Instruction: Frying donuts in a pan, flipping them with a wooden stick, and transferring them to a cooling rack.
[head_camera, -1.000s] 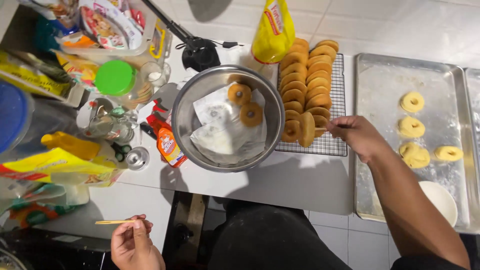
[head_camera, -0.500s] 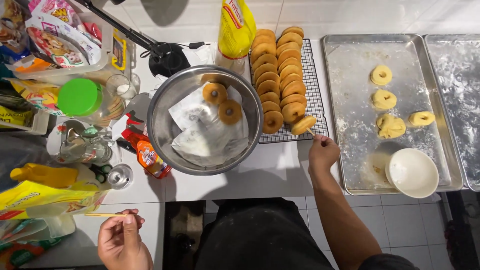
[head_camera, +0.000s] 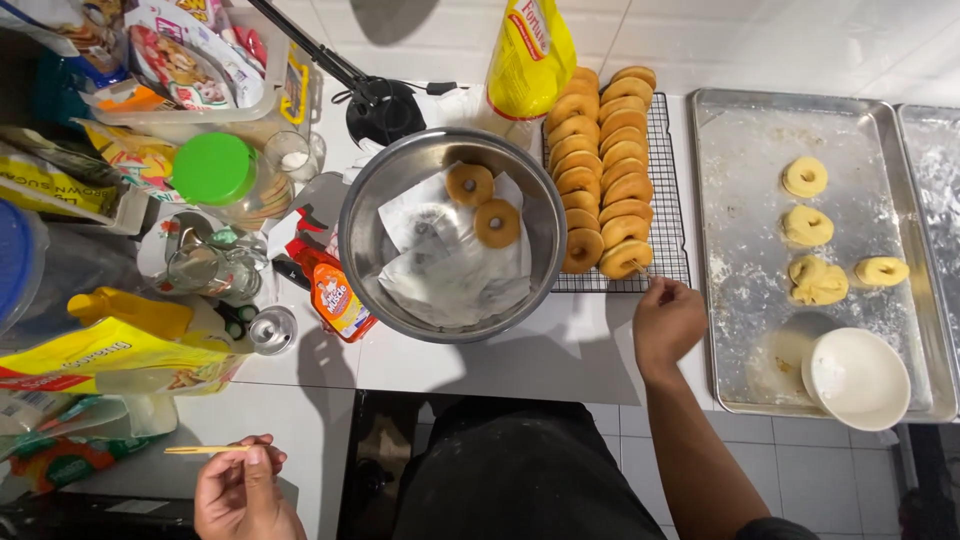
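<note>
White tiled worktop (head_camera: 520, 360), viewed from above, carrying the following.

Right hand (head_camera: 668, 322): arm reaching forward from the lower right, hand lying just below the near edge of the wire cooling rack (head_camera: 668, 205), fingers curling together and pinching a thin wooden skewer (head_camera: 641, 270); the skewer tip is touching the nearest fried doughnut (head_camera: 626, 258) at the rack's front corner.

Left hand (head_camera: 243, 492): hovering low at the near left, off the worktop edge, thumb and fingers pinching a second skewer (head_camera: 203, 450) that is lying level and pointing left.

Cooling rack: holding two rows of browned doughnuts standing on edge.

Steel bowl (head_camera: 372, 235): sitting just left of the rack, lined with paper, holding two doughnuts (head_camera: 484, 205).

Metal tray (head_camera: 745, 330): lying right of the rack, floured, carrying four raw dough rings (head_camera: 806, 226) and a white bowl (head_camera: 856, 378).

Yellow pouch (head_camera: 530, 55): standing behind the bowl.
</note>
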